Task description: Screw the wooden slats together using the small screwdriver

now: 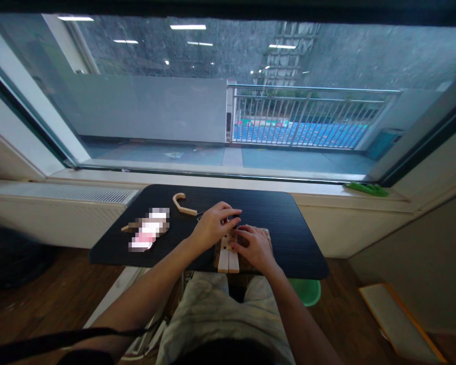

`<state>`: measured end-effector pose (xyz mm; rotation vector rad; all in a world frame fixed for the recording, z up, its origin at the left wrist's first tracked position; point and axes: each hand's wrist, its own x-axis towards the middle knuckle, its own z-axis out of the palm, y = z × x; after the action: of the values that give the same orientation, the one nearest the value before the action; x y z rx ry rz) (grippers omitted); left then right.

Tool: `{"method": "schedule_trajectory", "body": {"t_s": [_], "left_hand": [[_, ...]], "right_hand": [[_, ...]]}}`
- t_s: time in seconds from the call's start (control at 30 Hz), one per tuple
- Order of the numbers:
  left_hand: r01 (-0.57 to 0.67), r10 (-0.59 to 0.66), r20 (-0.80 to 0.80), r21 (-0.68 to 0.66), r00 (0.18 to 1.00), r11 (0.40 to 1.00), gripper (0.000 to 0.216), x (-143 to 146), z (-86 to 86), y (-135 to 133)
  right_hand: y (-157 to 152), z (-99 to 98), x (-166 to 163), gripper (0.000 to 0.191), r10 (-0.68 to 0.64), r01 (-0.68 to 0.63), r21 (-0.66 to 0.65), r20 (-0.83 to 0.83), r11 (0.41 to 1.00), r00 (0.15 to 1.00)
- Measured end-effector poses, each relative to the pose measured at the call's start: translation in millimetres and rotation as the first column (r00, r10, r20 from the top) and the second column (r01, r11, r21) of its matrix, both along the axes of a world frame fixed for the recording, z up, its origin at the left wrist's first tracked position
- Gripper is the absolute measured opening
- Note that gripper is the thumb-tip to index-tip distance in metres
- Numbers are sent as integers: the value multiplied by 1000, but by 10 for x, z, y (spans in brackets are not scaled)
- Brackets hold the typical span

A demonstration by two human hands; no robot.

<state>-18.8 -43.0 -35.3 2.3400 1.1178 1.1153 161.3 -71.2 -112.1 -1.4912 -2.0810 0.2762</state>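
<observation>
A pale wooden assembly (pixel 228 256) of flat slats lies at the near edge of the small black table (pixel 289 223). My right hand (pixel 253 246) rests on top of it with fingers curled, pressing it down. My left hand (pixel 215 223) hovers just behind the wood with its fingers pinched on something small and dark that I cannot make out. A curved wooden piece (pixel 182 204) lies farther back to the left, apart from both hands.
A blurred pink and white packet (pixel 150 230) and a wooden stick (pixel 129 226) lie on the table's left side. A wide window (pixel 213 101) and sill run behind the table. A green object (pixel 367 189) sits on the sill. A green stool (pixel 307 291) stands under the table.
</observation>
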Motion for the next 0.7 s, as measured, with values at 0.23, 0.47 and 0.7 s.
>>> {"method": "schedule_trajectory", "body": {"t_s": [0.23,0.47,0.7], "left_hand": [[-4,4,10,4,1000,1000,21,7,7,-5],[28,-29,21,11,999,1000,21,0,30,-9],[-3,2,-12,-26,1000,1000,24,-5,42,-24]], "right_hand": [[8,-10,6,32,9,-9,-5,11,1000,1000],[4,-3,2,31,4,-4,3,19,1000,1000],[5,-2,0,30,-1,1,3,19,1000,1000]]}}
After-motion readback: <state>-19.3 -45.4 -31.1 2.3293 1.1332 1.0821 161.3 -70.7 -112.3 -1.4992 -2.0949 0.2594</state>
